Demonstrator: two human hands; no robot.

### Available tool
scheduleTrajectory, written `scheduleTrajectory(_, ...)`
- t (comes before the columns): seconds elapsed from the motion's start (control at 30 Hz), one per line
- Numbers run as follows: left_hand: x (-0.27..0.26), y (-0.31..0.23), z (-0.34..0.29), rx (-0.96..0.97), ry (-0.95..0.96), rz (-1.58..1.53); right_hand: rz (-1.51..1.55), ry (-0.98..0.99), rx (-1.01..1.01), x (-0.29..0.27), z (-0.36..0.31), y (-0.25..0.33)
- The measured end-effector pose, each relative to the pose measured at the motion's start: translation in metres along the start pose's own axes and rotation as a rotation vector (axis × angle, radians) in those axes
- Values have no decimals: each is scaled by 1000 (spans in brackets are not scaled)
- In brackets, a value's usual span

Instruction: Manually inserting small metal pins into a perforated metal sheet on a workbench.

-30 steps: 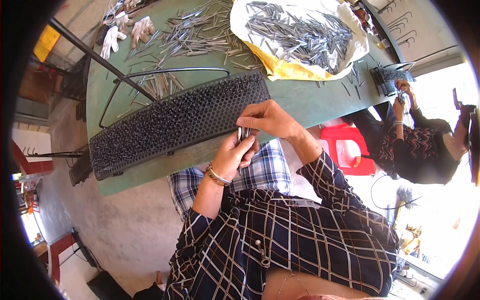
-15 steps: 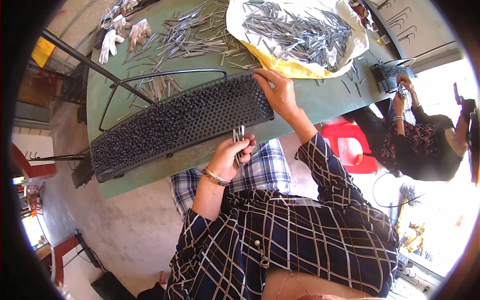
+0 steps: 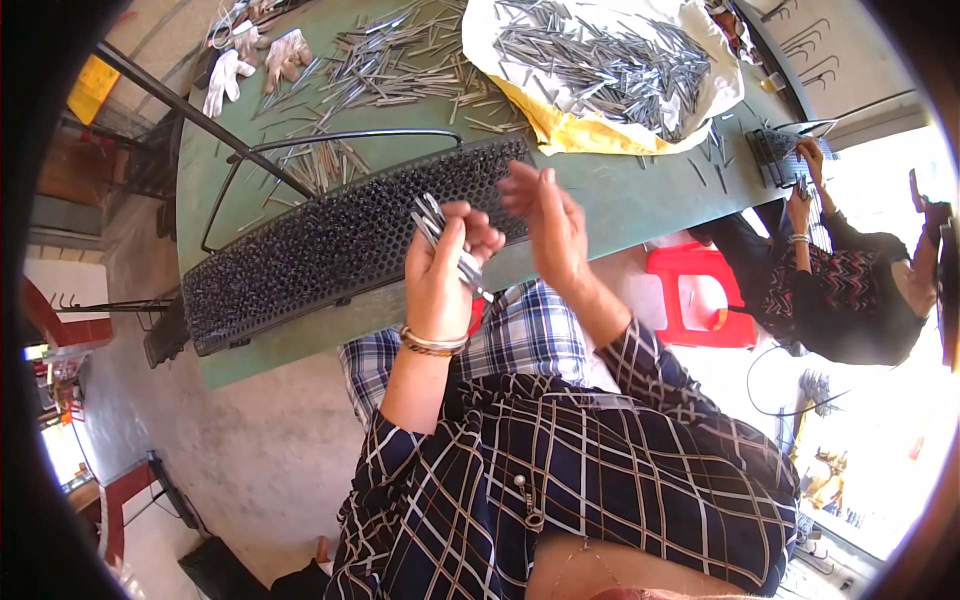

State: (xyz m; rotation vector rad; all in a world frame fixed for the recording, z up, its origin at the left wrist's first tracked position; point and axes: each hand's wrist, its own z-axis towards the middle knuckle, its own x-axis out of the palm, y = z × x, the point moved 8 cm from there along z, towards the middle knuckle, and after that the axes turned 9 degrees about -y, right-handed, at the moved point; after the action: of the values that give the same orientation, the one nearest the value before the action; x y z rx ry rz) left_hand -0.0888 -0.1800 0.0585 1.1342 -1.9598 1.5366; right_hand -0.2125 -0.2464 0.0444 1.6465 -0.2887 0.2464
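The grip of the left hand [image 3: 440,275] is closed around a small bundle of thin metal pins [image 3: 445,240], whose ends fan out above the thumb and below the palm. The right hand [image 3: 548,225] is open, fingers loosely spread and holding nothing, raised just right of the bundle and close to it without clearly touching.

Half a second ago the right hand was stretched out to the far right corner of the black perforated rack [image 3: 340,245], and the left hand sat low at the near edge of the surface [image 3: 620,200]. Now both hands are lifted off the rack and brought together in front of the chest. That reads as a break between placements: the free hand has come back to the bundle, probably to draw another pin from it. A full second ago the two hands were also together, low at the rack's near edge, so the work appears to run in a cycle.

The rack lies where it was, slanting across the green surface, with loose pins [image 3: 400,60] scattered beyond it and a heap on the yellow-and-white sheet [image 3: 600,55] at far right. Another person [image 3: 840,280] sits at right.
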Motion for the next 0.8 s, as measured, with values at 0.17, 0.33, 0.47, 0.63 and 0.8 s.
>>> scheduleTrajectory(0.17, 5, 11, 0, 456, -15, 410, 622, -135, 434, 40, -39, -38)
scheduleTrajectory(0.33, -9, 20, -7, 479, -103, 355, 393, -191, 436, 28, -43, -43)
scheduleTrajectory(0.47, -22, 17, -3, 392, -118, 348, 197, -72, 396, 27, -37, -22)
scheduleTrajectory(0.63, -12, 27, -7, 64, 72, 379, -293, 257, 207, 28, -16, 10)
scheduleTrajectory(0.8, -17, 51, -14, -177, 132, 408, -436, 344, 86, 15, 0, 8)
